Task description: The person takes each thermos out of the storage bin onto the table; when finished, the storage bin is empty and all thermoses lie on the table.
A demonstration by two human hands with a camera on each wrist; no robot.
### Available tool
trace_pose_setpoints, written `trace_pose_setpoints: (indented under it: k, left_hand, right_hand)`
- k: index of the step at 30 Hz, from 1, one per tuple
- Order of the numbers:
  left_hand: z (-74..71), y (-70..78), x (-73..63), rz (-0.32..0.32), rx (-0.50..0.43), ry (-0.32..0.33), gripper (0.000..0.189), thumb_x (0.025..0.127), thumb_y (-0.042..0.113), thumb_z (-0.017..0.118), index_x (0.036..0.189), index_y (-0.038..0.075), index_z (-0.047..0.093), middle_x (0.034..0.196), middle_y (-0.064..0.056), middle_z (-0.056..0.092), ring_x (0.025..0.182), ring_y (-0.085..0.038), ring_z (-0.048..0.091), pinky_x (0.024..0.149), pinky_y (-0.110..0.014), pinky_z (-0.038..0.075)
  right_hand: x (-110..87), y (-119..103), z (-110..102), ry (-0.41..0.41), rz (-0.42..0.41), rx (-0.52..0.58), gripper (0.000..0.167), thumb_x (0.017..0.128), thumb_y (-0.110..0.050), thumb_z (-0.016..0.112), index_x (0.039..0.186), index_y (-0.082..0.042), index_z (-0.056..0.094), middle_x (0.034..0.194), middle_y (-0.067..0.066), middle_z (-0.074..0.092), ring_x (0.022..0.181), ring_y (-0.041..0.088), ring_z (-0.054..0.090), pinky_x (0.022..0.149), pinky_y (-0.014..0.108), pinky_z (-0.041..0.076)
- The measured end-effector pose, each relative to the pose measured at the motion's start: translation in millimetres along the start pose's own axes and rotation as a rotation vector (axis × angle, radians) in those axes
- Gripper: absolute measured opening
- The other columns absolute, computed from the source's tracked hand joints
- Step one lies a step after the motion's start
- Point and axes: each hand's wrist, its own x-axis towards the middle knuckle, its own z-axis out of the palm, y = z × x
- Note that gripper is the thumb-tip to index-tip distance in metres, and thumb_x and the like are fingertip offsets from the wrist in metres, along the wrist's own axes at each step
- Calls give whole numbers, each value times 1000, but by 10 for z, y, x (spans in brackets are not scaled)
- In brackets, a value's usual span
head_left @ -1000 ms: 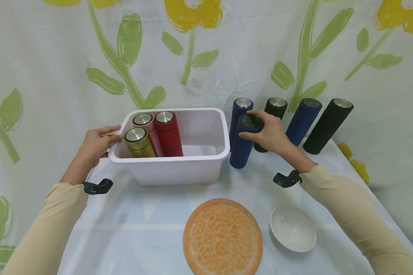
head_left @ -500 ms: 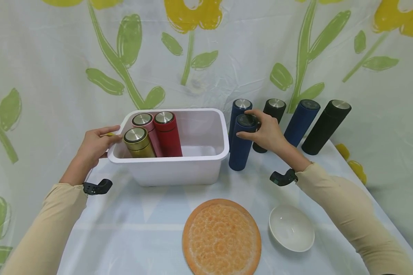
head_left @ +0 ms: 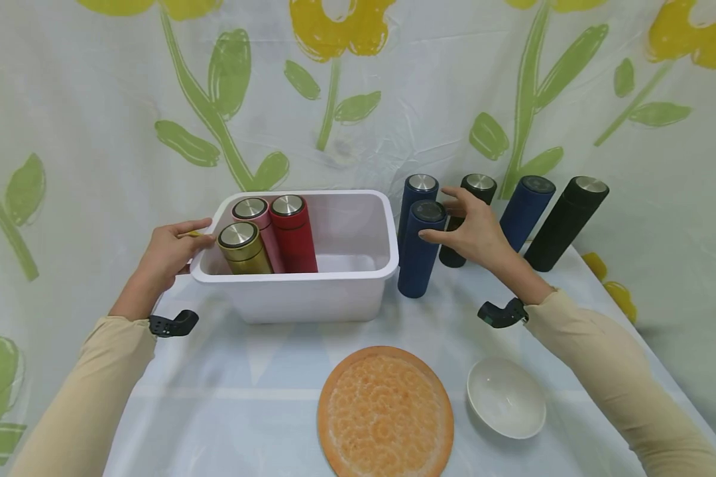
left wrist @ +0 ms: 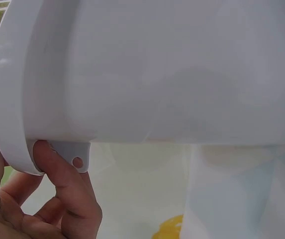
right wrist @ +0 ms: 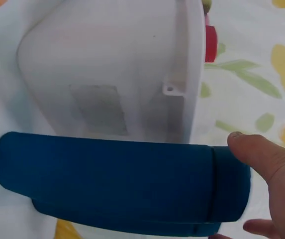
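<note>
In the head view, my left hand [head_left: 170, 255] pinches the left rim of a white plastic tub [head_left: 310, 301]. The left wrist view shows the fingers curled beneath that rim [left wrist: 10, 99]. Inside the tub stand a gold thermos [head_left: 247, 257], a pink thermos [head_left: 267, 238] and a red thermos [head_left: 295, 240]. Just right of the tub is a dark blue thermos [head_left: 416, 265], upright on the table. My right hand [head_left: 480, 228] spreads around its lid, thumb at the lid in the right wrist view, the other fingers apart from it. Directly behind stands a second blue thermos [head_left: 420, 192].
Farther right stand a black thermos [head_left: 478, 189], another blue thermos [head_left: 526, 212] and a second black thermos [head_left: 567, 225] near the table's right edge. A round golden-brown disc, bread-like in look, [head_left: 386, 411] lies in front, beside a white bowl [head_left: 507, 401]. A flowered cloth hangs behind.
My right hand's fingers have spread off the front blue thermos's lid, and the hand has shifted slightly right. That thermos stays standing beside the tub. The left hand keeps its place on the rim.
</note>
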Motion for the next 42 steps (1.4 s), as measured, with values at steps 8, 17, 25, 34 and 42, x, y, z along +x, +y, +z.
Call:
trace_pose_setpoints:
  k: [8, 17, 25, 34, 42]
  left_hand:
    - [-3, 13, -10, -8, 4, -3, 58, 102, 25, 57, 155, 12, 37, 151, -28, 38, 122, -38, 48, 68, -24, 54]
    - [-27, -9, -5, -7, 7, -6, 59, 102, 26, 56, 155, 12, 36, 151, -29, 37, 125, -41, 47, 68, -23, 54]
    - [-24, 34, -30, -4, 8, -14, 59, 101, 24, 56, 155, 11, 36, 151, -29, 37, 127, -42, 46, 68, -23, 53]
    - [2, 53, -47, -3, -2, -6, 58, 102, 23, 56, 155, 10, 37, 150, -30, 39, 128, -44, 46, 70, -25, 54]
    - [-11, 24, -14, -2, -4, -5, 59, 102, 25, 57, 155, 11, 37, 151, -30, 37, 128, -45, 46, 67, -23, 53]
  right_hand:
    - [-39, -128, -104, 53, -85, 7, 85, 77, -33, 88, 148, -12, 47, 145, 16, 52, 133, 32, 48, 103, 53, 43]
    - [8, -400, -82, 81, -206, -15, 82, 76, -29, 89, 146, -9, 51, 144, 13, 54, 133, 29, 48, 103, 51, 44]
    - [124, -665, 59, 46, -296, 6, 80, 77, -29, 88, 145, -7, 52, 143, 12, 55, 132, 26, 50, 104, 48, 43]
    - [305, -983, 226, -27, -350, -9, 81, 77, -38, 87, 145, -10, 52, 141, 7, 57, 128, 21, 53, 100, 42, 47]
    - [466, -1236, 413, -125, -334, 1, 84, 79, -38, 85, 149, -11, 47, 146, 6, 52, 129, 22, 52, 100, 38, 47]
